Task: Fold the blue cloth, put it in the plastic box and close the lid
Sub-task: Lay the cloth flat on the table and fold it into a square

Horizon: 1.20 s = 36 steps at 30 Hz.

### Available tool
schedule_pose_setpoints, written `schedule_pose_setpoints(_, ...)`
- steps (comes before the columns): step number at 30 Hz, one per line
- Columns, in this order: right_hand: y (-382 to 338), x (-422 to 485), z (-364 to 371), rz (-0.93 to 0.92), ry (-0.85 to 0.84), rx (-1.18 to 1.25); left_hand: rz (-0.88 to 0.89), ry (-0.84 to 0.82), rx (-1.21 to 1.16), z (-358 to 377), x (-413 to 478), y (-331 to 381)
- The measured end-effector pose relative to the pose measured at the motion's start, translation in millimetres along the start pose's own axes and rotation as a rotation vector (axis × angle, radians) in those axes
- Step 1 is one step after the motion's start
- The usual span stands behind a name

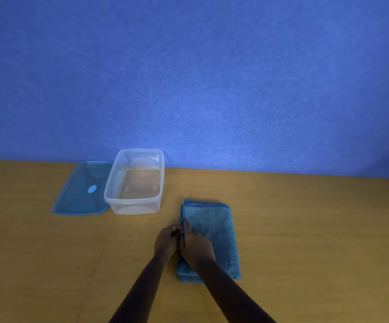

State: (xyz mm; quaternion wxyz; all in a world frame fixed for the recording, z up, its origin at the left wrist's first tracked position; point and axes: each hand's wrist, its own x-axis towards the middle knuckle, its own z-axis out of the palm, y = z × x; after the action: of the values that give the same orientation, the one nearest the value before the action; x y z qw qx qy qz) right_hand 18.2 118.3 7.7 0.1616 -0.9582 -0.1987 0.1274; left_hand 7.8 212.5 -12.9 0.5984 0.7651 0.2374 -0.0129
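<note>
Clear plastic box (134, 183) open, nothing inside; blue lid (81, 191) flat on table (305, 229), touching the box's left side. Blue cloth (214, 231) folded, right of box. Left hand (166, 241) pinches its left edge; right hand (196, 245) presses flat, fingers extended.

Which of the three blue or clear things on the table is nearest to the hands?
The folded blue cloth: both hands touch its left edge; the box and lid lie farther left.
</note>
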Motion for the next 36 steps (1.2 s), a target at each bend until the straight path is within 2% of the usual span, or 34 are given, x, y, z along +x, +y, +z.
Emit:
schedule_pose_setpoints(10, 28.6, -17.8, 13.6, -0.159, 0.086, 0.163, -0.038, 0.235, 0.27, 23.6, -8.7, 10.8)
schedule_pose_setpoints(12, 37.6, -27.1, 15.6, -0.212, 0.145, 0.089, -0.039, 0.265, 0.335, 27.3, -10.1, 12.6)
schedule_pose_setpoints(14, 47.1, -34.5, 16.7, -0.242, 0.292, -0.071, -0.016, 0.278, 0.409, 31.2, -12.7, 13.4)
schedule_pose_setpoints(17, 54.0, -39.4, 4.1, -0.164, 0.397, -0.166, 0.018, 0.3, 0.491, 35.3, -15.6, 13.6)
schedule_pose_setpoints(19, 61.7, -34.2, -2.5, -0.073, 0.378, -0.222, 0.017, 0.303, 0.522, 36.5, -15.6, 13.8)
schedule_pose_setpoints(23, 79.3, -18.1, -4.7, 0.033, 0.108, -0.134, -0.018, 0.263, 0.583, 37.4, -15.0, 19.6)
schedule_pose_setpoints(25, 83.0, -13.6, -2.3, 0.036, 0.09, -0.149, 0.0, 0.288, 0.671, 36.9, -15.0, 25.5)
schedule_pose_setpoints(28, 83.7, -11.6, 2.1, 0.046, 0.081, -0.149, 0.205, 0.368, 0.768, 41.9, -16.6, 33.3)
schedule_pose_setpoints(30, 84.3, -12.0, 4.2, 0.043, 0.079, -0.161, 0.415, 0.317, 0.746, 50.6, -24.0, 37.6)
schedule_pose_setpoints(32, 85.1, -12.4, 3.9, 0.04, 0.06, -0.174, 0.553, 0.238, 0.778, 61.3, -30.7, 33.5)
schedule_pose_setpoints(34, 85.7, -13.1, 3.9, 0.039, 0.052, -0.178, 0.529, 0.154, 0.87, 66.0, -35.9, 24.3)
schedule_pose_setpoints(36, 86.0, -14.2, 3.8, 0.034, 0.061, -0.161, 0.447, 0.103, 0.825, 65.9, -32.4, 11.0)
